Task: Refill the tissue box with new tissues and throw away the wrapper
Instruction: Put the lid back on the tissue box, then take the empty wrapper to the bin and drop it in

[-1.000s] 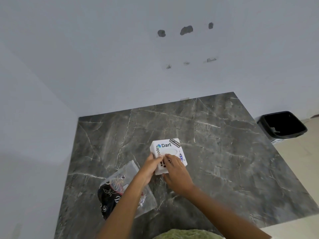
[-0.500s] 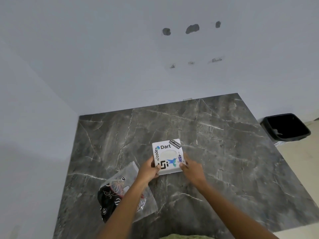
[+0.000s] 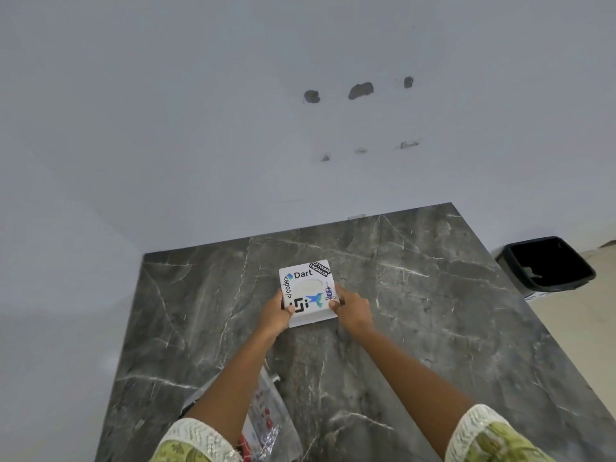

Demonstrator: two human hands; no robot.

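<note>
A white square tissue box (image 3: pixel 308 291) covered in stickers sits on the dark marble table (image 3: pixel 416 321), with an oval opening on top showing white tissue. My left hand (image 3: pixel 276 313) grips its left side and my right hand (image 3: pixel 350 306) grips its right side. The clear plastic wrapper (image 3: pixel 266 418) with red and black print lies on the table near me, partly hidden under my left forearm.
A black waste bin (image 3: pixel 550 266) stands on the floor past the table's right edge. Pale walls close in behind and to the left of the table. The wall behind has several dark holes.
My right hand has left the top of the box and moved to its right side. The box now sits farther from me, and the view has tilted up.
</note>
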